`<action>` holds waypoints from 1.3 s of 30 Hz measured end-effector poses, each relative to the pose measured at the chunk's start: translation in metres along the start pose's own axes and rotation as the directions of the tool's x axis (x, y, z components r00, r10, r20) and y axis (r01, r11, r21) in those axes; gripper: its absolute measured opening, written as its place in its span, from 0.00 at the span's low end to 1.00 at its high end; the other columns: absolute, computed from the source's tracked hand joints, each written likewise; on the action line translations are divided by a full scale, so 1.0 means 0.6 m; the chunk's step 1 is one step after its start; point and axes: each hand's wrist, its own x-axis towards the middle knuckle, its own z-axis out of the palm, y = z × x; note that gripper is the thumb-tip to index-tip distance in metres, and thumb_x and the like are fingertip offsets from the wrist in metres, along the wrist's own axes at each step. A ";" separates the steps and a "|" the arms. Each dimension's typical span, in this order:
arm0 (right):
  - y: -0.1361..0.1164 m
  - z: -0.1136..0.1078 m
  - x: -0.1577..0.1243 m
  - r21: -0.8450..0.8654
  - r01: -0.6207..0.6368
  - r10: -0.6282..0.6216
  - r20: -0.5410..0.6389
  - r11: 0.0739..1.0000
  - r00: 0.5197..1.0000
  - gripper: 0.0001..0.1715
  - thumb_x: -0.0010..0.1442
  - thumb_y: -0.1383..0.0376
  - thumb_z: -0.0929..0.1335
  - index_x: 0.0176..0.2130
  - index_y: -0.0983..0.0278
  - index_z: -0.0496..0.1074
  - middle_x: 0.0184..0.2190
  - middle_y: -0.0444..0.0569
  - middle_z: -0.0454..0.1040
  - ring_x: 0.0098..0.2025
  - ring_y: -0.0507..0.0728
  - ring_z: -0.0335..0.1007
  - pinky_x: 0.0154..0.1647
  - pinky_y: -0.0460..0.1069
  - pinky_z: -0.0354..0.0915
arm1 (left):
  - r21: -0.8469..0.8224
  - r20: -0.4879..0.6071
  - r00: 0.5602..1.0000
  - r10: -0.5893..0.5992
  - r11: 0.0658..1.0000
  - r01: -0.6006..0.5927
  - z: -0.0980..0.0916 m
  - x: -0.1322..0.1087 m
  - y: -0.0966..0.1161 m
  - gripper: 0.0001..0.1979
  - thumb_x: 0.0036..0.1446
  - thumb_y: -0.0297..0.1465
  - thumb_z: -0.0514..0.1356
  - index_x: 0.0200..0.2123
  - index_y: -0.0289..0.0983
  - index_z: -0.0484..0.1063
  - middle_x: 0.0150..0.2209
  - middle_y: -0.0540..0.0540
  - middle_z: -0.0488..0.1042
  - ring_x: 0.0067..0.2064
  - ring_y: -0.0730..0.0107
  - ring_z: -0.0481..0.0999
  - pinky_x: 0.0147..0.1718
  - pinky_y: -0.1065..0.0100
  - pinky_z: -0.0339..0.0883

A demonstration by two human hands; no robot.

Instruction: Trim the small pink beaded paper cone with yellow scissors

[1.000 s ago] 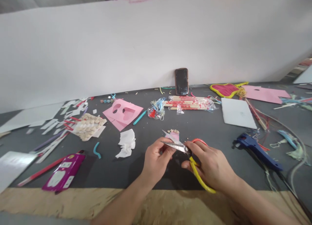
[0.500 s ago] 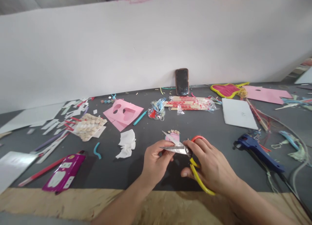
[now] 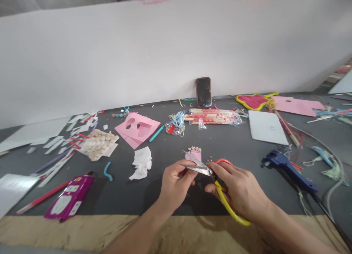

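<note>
My right hand (image 3: pixel 238 189) grips a pair of scissors (image 3: pixel 220 186) with one red and one yellow handle loop, the steel blades pointing left and slightly apart. My left hand (image 3: pixel 176 182) is closed in a pinch beside the blade tips, fingers pressed on something small that I cannot make out. Just behind the blades lies a small pink paper piece (image 3: pixel 194 155) with tiny beige beads along its top edge. Both hands hover over the dark grey mat (image 3: pixel 154 195) near its front edge.
A blue glue gun (image 3: pixel 288 169) with its cable lies to the right. A crumpled white tissue (image 3: pixel 142 163), a magenta packet (image 3: pixel 68 197), pink paper with heart cut-outs (image 3: pixel 137 128), a bundle of sticks (image 3: pixel 213 116), a leaning phone (image 3: pixel 204 92) and white sheets (image 3: pixel 266 127) surround the hands.
The scissor blades opened and closed slightly while both hands stayed in nearly the same place; the view shifted a little.
</note>
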 end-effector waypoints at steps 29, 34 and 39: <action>-0.002 0.000 0.008 0.005 -0.010 0.010 0.017 1.000 1.000 0.35 0.55 0.44 0.64 0.51 0.66 0.63 0.38 0.55 0.70 0.37 0.60 0.69 0.36 0.54 0.66 | 0.070 0.034 0.993 0.115 0.991 -0.118 -0.003 -0.001 0.003 0.08 0.57 0.31 0.59 0.27 0.35 0.72 0.21 0.52 0.67 0.22 0.78 0.67 0.23 0.77 0.62; 0.002 0.001 0.004 0.077 -0.021 0.019 0.026 0.997 0.999 0.32 0.58 0.44 0.62 0.50 0.65 0.64 0.37 0.54 0.72 0.35 0.58 0.71 0.33 0.50 0.66 | 0.027 0.060 0.997 0.043 0.999 -0.045 -0.002 0.000 0.004 0.09 0.56 0.33 0.59 0.27 0.35 0.72 0.20 0.52 0.67 0.21 0.77 0.67 0.21 0.77 0.63; 0.001 -0.002 -0.002 0.035 -0.032 0.030 0.047 0.999 0.998 0.28 0.62 0.46 0.59 0.49 0.64 0.65 0.34 0.52 0.74 0.31 0.57 0.71 0.28 0.48 0.64 | 0.011 0.045 0.999 0.030 0.999 -0.031 0.000 -0.001 0.003 0.10 0.56 0.34 0.59 0.26 0.34 0.73 0.24 0.50 0.71 0.20 0.77 0.68 0.20 0.75 0.64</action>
